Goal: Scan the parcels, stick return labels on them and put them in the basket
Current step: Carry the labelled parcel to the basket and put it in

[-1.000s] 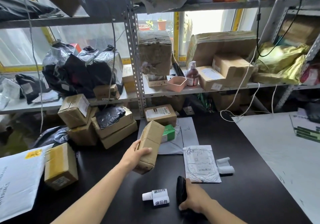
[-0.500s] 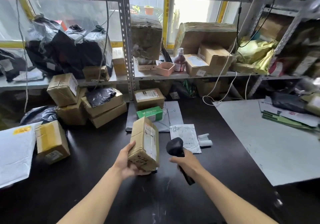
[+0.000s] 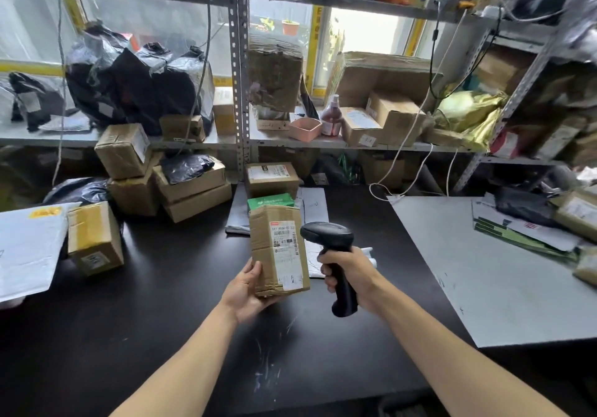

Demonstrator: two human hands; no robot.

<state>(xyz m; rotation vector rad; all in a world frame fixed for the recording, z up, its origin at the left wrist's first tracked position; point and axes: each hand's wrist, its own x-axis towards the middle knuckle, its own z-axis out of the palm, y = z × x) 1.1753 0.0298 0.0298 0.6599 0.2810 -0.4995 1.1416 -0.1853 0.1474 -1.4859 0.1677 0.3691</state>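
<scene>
Head view: cardboard parcel upright above the near middle of the black tabletop, cupped from below and behind by the left hand, grip clamped on its lower left corner. White shipping label turned toward the camera. Right hand just right of it, grip wrapped tight round the handle of the black scanner, head almost touching the label.

Best done with 1 steady aim: scanner pulled back slightly, angled squarely at the barcode, parcel kept motionless.

No basket in sight.

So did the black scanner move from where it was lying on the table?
Yes. The scanner went up off the black table; the right hand holds it beside the cardboard parcel.
</scene>
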